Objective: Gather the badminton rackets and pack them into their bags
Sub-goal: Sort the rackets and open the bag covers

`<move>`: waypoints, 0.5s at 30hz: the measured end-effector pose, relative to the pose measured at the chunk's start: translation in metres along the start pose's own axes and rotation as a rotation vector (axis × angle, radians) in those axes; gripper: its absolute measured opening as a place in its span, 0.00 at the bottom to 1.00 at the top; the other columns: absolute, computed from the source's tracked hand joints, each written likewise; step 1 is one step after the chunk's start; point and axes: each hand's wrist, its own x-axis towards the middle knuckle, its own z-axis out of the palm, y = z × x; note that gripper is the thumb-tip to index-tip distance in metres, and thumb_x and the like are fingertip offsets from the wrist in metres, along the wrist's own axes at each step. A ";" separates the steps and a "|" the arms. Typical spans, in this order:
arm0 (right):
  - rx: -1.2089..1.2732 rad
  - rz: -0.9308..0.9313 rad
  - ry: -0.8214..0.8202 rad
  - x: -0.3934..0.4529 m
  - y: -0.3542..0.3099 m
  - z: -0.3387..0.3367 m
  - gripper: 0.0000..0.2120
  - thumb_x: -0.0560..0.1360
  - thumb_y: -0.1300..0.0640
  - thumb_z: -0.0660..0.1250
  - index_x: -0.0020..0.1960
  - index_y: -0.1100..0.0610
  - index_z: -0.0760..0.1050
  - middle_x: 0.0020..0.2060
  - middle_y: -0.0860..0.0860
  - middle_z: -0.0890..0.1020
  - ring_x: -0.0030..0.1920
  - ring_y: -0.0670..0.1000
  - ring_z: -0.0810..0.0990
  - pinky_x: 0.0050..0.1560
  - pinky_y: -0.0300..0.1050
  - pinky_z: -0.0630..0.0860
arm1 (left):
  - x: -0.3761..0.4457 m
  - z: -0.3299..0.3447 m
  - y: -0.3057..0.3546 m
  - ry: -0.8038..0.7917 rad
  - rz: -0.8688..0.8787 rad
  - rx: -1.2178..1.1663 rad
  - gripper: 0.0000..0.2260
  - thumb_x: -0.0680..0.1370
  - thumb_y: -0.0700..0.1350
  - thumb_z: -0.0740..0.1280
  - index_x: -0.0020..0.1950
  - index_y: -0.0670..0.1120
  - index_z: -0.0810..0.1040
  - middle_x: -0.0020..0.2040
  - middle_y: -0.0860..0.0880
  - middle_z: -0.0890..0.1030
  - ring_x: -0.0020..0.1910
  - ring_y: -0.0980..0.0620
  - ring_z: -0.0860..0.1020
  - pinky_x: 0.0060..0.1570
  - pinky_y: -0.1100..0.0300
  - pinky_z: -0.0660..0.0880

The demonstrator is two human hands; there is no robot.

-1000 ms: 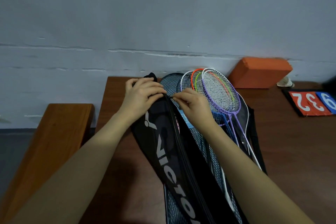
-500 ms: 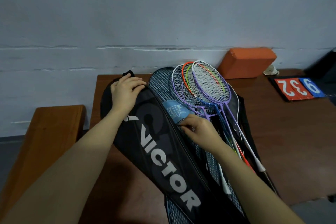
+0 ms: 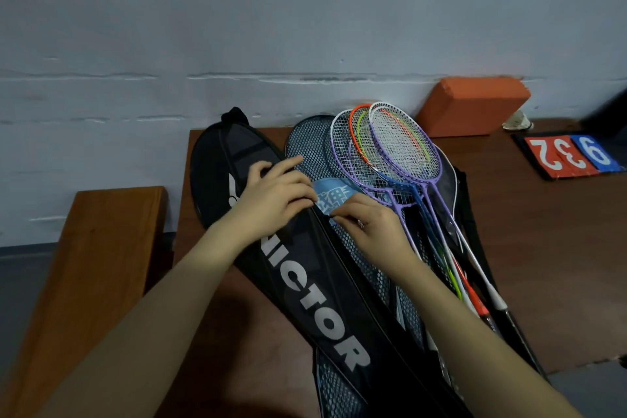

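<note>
Badminton rackets with purple, white, orange and yellow-green frames lie fanned in a loose stack on the brown wooden tabletop, heads toward the wall, resting on what I take to be an open dark bag. None of these is packed yet. Beside them to the left lies a black fabric racket bag with white VICTOR lettering, overlapping a grey mesh-patterned cover with a light-blue label.

My left hand rests on the black bag near its edge, fingers bent and pressing down, apparently to steady the fabric. My right hand pinches something at the bag's edge just below the blue label; I judge it to be the zipper pull, though it is too small to confirm. The pairing suggests the bag is being zipped along its side.

An orange foam block, a white shuttlecock and a red-and-blue flip scoreboard sit well apart.
</note>
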 end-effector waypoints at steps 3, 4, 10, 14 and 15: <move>-0.063 -0.016 -0.009 -0.001 -0.004 0.001 0.06 0.73 0.58 0.66 0.46 0.58 0.81 0.38 0.49 0.80 0.37 0.49 0.79 0.34 0.51 0.78 | 0.006 0.000 -0.010 -0.006 0.012 -0.080 0.06 0.75 0.50 0.65 0.46 0.54 0.82 0.50 0.58 0.80 0.68 0.52 0.66 0.60 0.50 0.50; -0.101 -0.020 -0.018 -0.003 -0.004 0.000 0.06 0.73 0.57 0.66 0.45 0.58 0.81 0.38 0.49 0.80 0.36 0.50 0.80 0.33 0.50 0.77 | 0.007 0.002 -0.011 0.002 0.015 -0.088 0.07 0.75 0.50 0.65 0.46 0.54 0.82 0.49 0.58 0.80 0.68 0.53 0.67 0.60 0.51 0.50; -0.134 0.129 -0.164 -0.057 0.019 -0.013 0.04 0.74 0.60 0.68 0.47 0.57 0.81 0.40 0.47 0.80 0.39 0.49 0.80 0.38 0.44 0.76 | 0.014 0.018 -0.028 0.080 -0.053 -0.089 0.09 0.74 0.48 0.63 0.46 0.49 0.83 0.49 0.52 0.80 0.64 0.49 0.71 0.59 0.50 0.52; -0.198 0.112 -0.227 -0.073 0.024 -0.017 0.05 0.73 0.58 0.67 0.48 0.57 0.80 0.40 0.48 0.79 0.37 0.52 0.80 0.35 0.46 0.76 | 0.011 0.029 -0.018 0.061 -0.055 -0.001 0.10 0.74 0.49 0.63 0.45 0.47 0.83 0.50 0.47 0.79 0.60 0.44 0.74 0.57 0.45 0.57; -0.218 0.083 -0.220 -0.073 0.024 -0.018 0.05 0.73 0.58 0.67 0.47 0.56 0.80 0.39 0.48 0.79 0.36 0.52 0.80 0.34 0.47 0.77 | 0.009 0.030 -0.014 0.065 -0.073 0.005 0.12 0.74 0.50 0.61 0.45 0.47 0.83 0.51 0.46 0.78 0.59 0.44 0.74 0.56 0.45 0.58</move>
